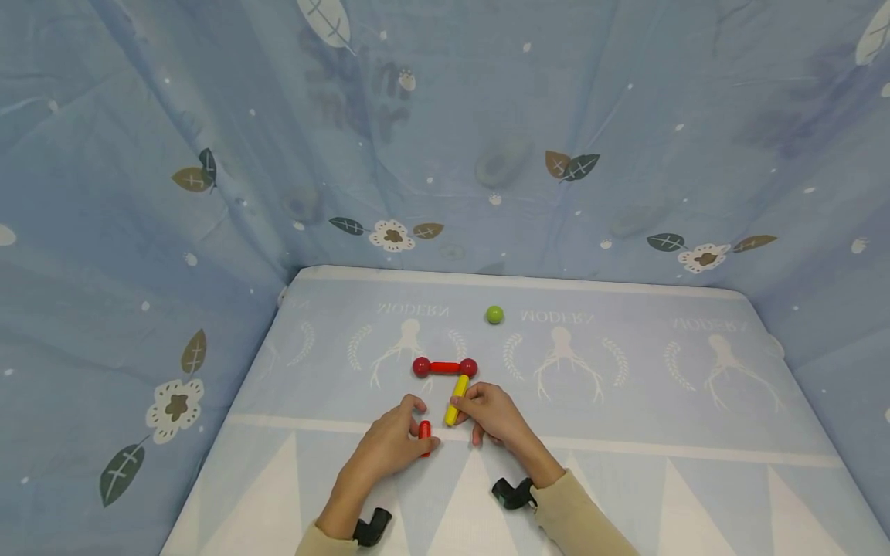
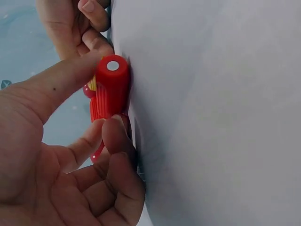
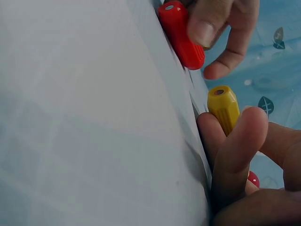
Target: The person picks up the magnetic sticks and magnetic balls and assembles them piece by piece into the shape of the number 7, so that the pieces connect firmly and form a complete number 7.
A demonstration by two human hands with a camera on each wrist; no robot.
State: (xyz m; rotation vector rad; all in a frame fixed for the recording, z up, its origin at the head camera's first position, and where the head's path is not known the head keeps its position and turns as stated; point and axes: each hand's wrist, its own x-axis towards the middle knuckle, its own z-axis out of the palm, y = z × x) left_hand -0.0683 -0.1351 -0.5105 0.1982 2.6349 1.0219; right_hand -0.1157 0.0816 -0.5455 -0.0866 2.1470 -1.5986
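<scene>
My left hand (image 1: 398, 432) pinches a short red rod (image 1: 424, 437) that lies on the cloth; in the left wrist view the red rod (image 2: 109, 89) sits between thumb and forefinger. My right hand (image 1: 487, 413) grips a yellow rod (image 1: 456, 398) near its lower end; the yellow rod (image 3: 225, 109) shows between its fingers in the right wrist view, with the red rod (image 3: 181, 34) beyond. The yellow rod's far end touches the right ball of a red dumbbell piece (image 1: 445, 367), two red balls joined by a red rod.
A green ball (image 1: 494, 314) lies alone farther back on the pale blue printed tablecloth (image 1: 626, 401). Blue patterned fabric walls (image 1: 445, 139) close in the back and both sides.
</scene>
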